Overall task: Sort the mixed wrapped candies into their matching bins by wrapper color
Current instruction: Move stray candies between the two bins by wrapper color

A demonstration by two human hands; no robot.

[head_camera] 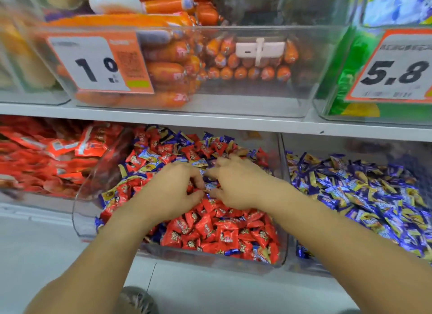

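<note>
glossy foil candy wrappers [224, 232], clear smooth plastic bin [210, 258], paper price tag [93, 63]

- Above and left of the left hand [173, 192], the price card [93, 63] on the clear sausage bin [233, 103] shows a large "1" and a smaller "0"; its small print is blurred.
- Above and far right of the right hand [236, 185], a second price card [395, 68] on the green-snack bin [320, 108] reads "5.8".
- Candy wrapper print around both hands is too small to read.
</note>
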